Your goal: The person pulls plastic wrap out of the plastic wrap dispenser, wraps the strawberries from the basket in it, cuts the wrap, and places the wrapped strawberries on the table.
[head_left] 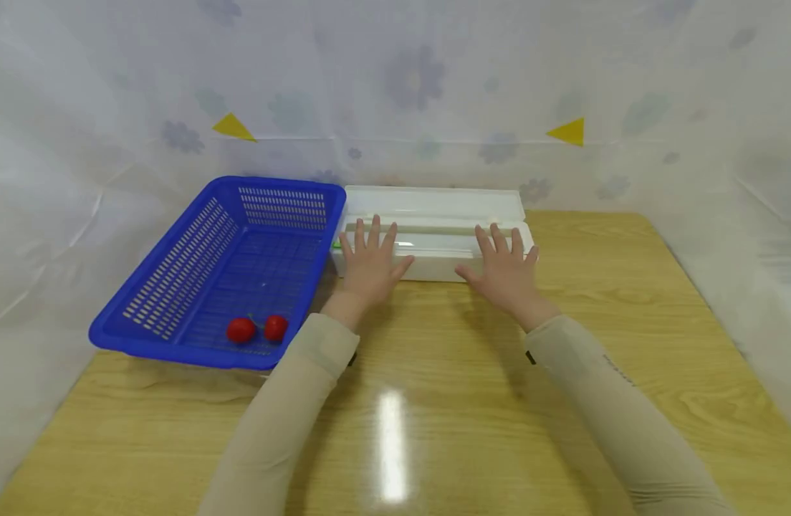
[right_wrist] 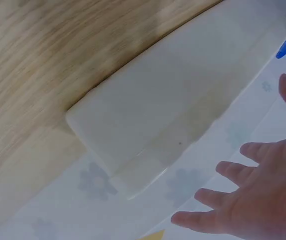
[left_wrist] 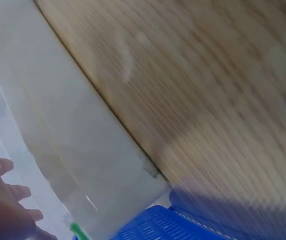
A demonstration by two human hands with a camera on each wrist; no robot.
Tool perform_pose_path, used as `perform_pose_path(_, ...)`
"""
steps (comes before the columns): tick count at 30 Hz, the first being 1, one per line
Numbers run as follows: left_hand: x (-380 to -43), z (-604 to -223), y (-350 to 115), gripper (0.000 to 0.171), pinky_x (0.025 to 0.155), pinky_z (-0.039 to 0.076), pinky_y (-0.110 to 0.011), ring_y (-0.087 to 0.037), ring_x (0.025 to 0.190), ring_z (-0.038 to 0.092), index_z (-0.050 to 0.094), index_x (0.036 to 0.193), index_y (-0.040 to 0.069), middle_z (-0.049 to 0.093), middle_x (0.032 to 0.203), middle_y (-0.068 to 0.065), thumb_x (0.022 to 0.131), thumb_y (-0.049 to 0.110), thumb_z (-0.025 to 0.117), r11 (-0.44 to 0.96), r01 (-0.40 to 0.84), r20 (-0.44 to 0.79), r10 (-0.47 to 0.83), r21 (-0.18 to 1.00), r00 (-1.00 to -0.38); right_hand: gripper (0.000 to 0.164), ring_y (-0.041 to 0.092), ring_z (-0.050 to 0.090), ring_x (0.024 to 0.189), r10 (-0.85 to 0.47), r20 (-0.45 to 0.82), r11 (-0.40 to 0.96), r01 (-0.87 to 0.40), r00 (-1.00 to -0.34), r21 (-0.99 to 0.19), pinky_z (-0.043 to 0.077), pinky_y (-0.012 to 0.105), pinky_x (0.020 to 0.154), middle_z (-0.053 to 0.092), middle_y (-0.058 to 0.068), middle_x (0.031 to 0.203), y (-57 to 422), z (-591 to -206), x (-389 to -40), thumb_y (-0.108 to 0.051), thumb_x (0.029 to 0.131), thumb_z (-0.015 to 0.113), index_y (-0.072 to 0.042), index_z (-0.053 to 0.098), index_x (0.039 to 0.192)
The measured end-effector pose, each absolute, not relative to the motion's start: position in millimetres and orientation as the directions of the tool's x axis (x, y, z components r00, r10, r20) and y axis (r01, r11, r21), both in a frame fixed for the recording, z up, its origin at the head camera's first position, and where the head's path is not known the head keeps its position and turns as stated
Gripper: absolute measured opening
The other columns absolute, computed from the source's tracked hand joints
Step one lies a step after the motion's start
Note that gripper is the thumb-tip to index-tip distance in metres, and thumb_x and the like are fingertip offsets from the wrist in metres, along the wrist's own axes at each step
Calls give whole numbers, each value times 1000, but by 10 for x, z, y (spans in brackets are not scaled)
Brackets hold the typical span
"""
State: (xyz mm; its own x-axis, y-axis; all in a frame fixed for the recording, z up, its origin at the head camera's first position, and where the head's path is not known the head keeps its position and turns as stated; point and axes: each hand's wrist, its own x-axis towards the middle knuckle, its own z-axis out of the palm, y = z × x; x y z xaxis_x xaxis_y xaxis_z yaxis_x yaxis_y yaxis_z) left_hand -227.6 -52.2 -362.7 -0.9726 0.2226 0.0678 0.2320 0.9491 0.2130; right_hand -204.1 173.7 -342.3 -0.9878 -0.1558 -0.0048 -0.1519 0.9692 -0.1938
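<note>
A long white box [head_left: 434, 266] with its lid [head_left: 434, 203] raised at the back stands on the far part of the table. My left hand [head_left: 370, 271], fingers spread, is over the box's left end. Over its right end is my right hand [head_left: 504, 276], also with fingers spread and nothing in it. In the left wrist view the box's pale front [left_wrist: 83, 125] runs along the wood, with the left fingers [left_wrist: 18, 192] above it. The right wrist view shows the right fingers [right_wrist: 210, 199] spread beside the box [right_wrist: 152, 105].
Left of the box is a blue slotted plastic basket [head_left: 195, 352], with two red round fruits [head_left: 241, 330] in its near right corner. A flower-patterned white sheet [head_left: 408, 86] hangs behind the wooden table [head_left: 447, 416], bearing yellow triangles [head_left: 568, 132].
</note>
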Motion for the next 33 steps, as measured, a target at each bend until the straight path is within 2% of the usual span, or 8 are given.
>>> perform_pose_path(4, -2307, -3661, -587, 64, 111, -3, -63, -39, 144, -2, 17, 150, 19, 4, 158, -12, 97, 53, 30, 963, 209, 50, 204, 170, -978, 70, 49, 11, 138, -145, 32, 972, -149, -989, -183, 15, 68, 105, 22, 22, 152, 1886, -3449, -2077, -38, 93, 53, -6, 22, 147)
perform_pose_path(13, -2401, -3727, -637, 51, 114, 2, -58, -34, 145, 9, 30, 146, 14, 17, 156, -11, 101, 37, 33, 956, 242, 73, 233, 168, -970, 42, 45, 34, 128, -159, 157, 977, -179, -975, -120, 31, 62, 101, 48, 23, 135, 2177, -3500, -2225, -12, 93, 46, -1, 45, 134)
perform_pose_path(20, -2477, -3762, -652, 38, 116, 10, -53, -31, 142, 24, 49, 133, 11, 35, 149, -10, 101, 26, 36, 954, 237, 118, 218, 181, -969, 37, 43, 38, 125, -173, 119, 977, -185, -978, -103, 34, 62, 99, 54, 22, 129, 2344, -3540, -2362, 1, 91, 46, -2, 53, 127)
perform_pose_path(27, -2518, -3723, -631, 25, 114, 21, -51, -26, 128, 44, 65, 109, 11, 57, 129, -7, 98, 24, 46, 936, 219, 247, 151, 277, -957, 26, 43, 46, 115, -197, 162, 971, -215, -967, -103, 41, 59, 91, 60, 22, 120, 2381, -3501, -2440, -4, 93, 49, -3, 63, 115)
perform_pose_path(33, -2548, -3696, -600, 23, 112, 26, -43, -24, 121, 49, 67, 103, 10, 62, 120, -5, 97, 23, 48, 937, 208, 249, 138, 280, -959, 24, 44, 48, 111, -198, 129, 975, -209, -972, -80, 42, 58, 88, 62, 22, 115, 2395, -3472, -2486, -11, 95, 50, -3, 66, 110)
